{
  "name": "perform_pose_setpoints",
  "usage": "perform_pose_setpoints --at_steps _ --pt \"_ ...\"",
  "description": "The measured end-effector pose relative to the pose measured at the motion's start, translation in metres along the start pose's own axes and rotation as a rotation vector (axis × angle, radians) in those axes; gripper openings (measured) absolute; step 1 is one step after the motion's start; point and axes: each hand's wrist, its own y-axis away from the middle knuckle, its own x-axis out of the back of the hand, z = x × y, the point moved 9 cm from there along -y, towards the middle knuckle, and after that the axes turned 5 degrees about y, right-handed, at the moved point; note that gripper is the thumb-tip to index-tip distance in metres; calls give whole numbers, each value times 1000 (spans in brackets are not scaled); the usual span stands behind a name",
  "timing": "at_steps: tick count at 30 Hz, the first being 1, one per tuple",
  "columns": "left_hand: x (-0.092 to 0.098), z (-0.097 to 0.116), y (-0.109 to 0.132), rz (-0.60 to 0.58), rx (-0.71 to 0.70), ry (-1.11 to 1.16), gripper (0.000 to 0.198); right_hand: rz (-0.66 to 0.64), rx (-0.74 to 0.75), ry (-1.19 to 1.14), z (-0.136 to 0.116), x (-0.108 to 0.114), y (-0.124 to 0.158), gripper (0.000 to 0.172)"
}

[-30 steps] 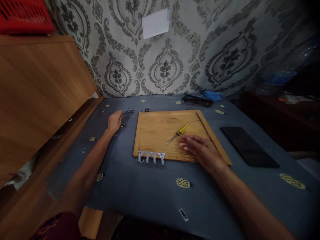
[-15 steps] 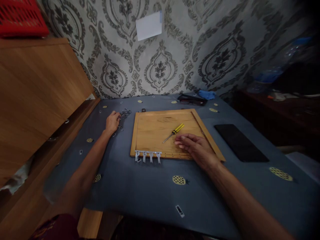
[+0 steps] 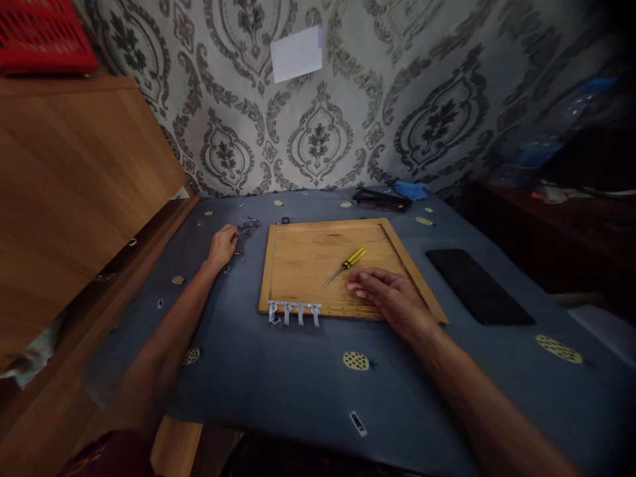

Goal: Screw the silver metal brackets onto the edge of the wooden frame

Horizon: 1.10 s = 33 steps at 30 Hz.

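My left hand (image 3: 223,246) is at the far left of the table, its fingers curled down beside several small metal pieces (image 3: 247,231). What its fingertips hold, if anything, is hidden. Over the right part of a framed wooden board (image 3: 303,265) is my right hand (image 3: 387,291), thumb and fingertips drawn together; anything between them is too small to make out. A screwdriver (image 3: 353,258) with a yellow and black handle lies on the board just beyond these fingers, tip toward me. Several metal clips (image 3: 301,313) sit in a row along the board's near left edge.
A black phone-like slab (image 3: 479,286) lies right of the board. Behind stand a black case (image 3: 381,199) and a blue cloth (image 3: 411,190). A wooden cabinet (image 3: 84,192) borders the left side, a red basket (image 3: 44,36) on top. The patterned wall closes the back.
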Motion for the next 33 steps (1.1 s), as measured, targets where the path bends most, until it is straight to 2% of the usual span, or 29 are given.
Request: perform_pose_setpoints --at_steps 6,15,20,25,29,31,33 --pt "7 0 5 23 16 -22 37 -12 8 23 -3 -1 1 58" --pt "9 1 14 37 162 -32 37 -20 41 49 -3 -1 0 54" --pt "17 1 14 95 227 42 35 -8 41 61 -4 -3 1 58" --pt "34 2 11 178 256 194 34 6 77 110 -8 -3 3 62" --pt "40 18 12 161 221 400 25 7 169 204 -16 -7 7 59" --pt "39 34 17 109 192 529 17 19 234 250 -20 -12 12 56" --pt "38 56 26 40 144 657 18 24 295 294 -24 -19 19 53"
